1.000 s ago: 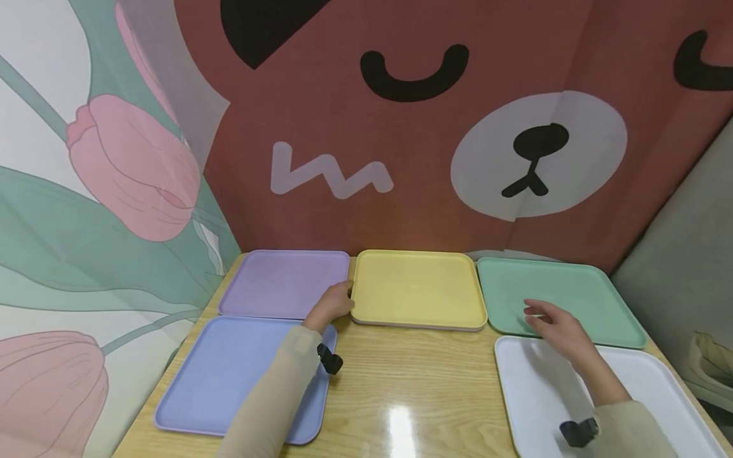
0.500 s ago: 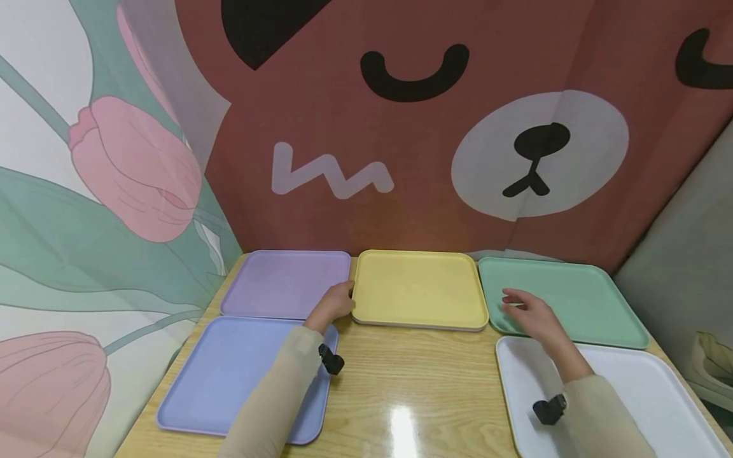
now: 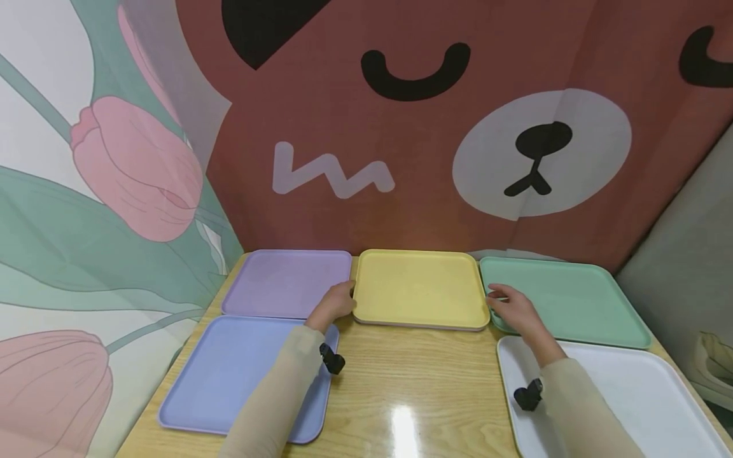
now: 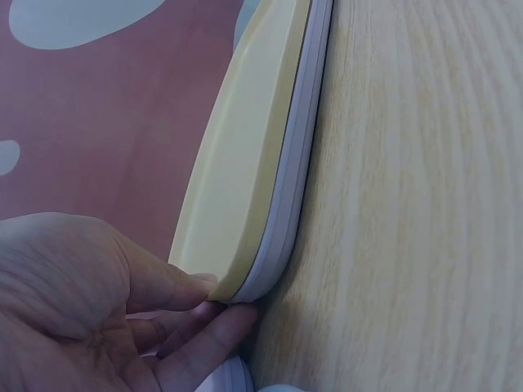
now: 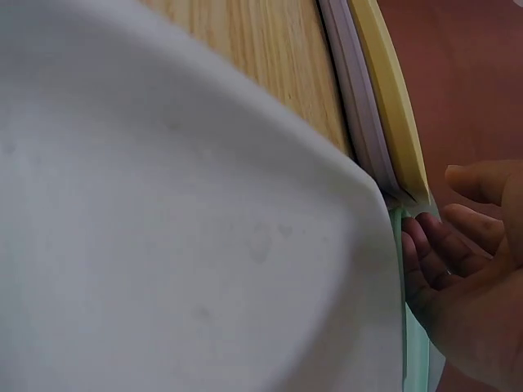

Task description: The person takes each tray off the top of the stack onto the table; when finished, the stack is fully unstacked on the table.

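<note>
In the head view a yellow tray (image 3: 420,289) lies at the back middle of the table. The left wrist view shows a pale purple tray edge (image 4: 286,204) stacked under it. My left hand (image 3: 334,304) is at the yellow tray's left edge; its thumb (image 4: 176,286) lies on the rim and the fingers curl in below, pinching the edge. My right hand (image 3: 513,310) is over the left part of the green tray (image 3: 572,296), beside the yellow tray's right edge. Its thumb and fingers are apart and bent loosely, with nothing held.
A purple tray (image 3: 286,280) lies back left, and a blue tray (image 3: 229,375) in front of it. On the right, a white tray (image 3: 624,388) lies in front of the green one. A bear-printed cloth (image 3: 424,140) hangs behind the wooden table (image 3: 424,381).
My right hand has moved left across the green tray to the yellow tray's right edge. The left hand keeps its place at the yellow tray's left edge.
</note>
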A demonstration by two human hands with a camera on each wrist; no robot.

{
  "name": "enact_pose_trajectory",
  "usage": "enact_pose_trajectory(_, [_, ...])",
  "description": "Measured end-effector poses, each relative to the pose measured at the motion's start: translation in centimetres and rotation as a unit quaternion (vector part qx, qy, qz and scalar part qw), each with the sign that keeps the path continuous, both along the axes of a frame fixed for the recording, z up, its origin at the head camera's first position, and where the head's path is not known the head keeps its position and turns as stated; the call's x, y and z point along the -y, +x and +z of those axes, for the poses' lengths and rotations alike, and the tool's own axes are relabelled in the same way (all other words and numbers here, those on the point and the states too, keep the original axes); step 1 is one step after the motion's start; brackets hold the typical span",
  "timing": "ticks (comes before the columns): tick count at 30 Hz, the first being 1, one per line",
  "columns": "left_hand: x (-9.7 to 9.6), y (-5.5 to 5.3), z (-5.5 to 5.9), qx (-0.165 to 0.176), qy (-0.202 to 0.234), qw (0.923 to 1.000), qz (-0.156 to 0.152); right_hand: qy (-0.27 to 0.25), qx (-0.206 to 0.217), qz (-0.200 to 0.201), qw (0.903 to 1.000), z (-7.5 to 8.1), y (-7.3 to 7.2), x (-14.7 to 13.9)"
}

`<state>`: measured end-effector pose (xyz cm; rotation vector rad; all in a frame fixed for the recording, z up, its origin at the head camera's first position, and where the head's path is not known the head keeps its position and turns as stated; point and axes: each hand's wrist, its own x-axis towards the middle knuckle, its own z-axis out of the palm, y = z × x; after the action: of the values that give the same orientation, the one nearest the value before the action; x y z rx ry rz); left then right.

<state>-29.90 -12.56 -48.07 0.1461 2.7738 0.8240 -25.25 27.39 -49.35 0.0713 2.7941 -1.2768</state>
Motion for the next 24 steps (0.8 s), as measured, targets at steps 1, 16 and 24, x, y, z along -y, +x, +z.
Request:
enact_pose_trajectory(1, [0.0,0.0,0.0,0.001,0.000,1.0000,0.001,0.002,0.001,0.000,1.0000,-0.1,-0.1,0.1])
enact_pose_trajectory(16, [-0.1,0.1,0.3,-0.003,-0.006,1.0000,-0.003,0.029,0.009,-0.006,0.9995,-0.7,-1.9,1.1])
enact_pose_trajectory(24, [-0.1,0.1,0.4,-0.003,-0.011,0.9999,-0.004,0.045,-0.001,-0.013,0.9989,-0.9,-2.2,1.5])
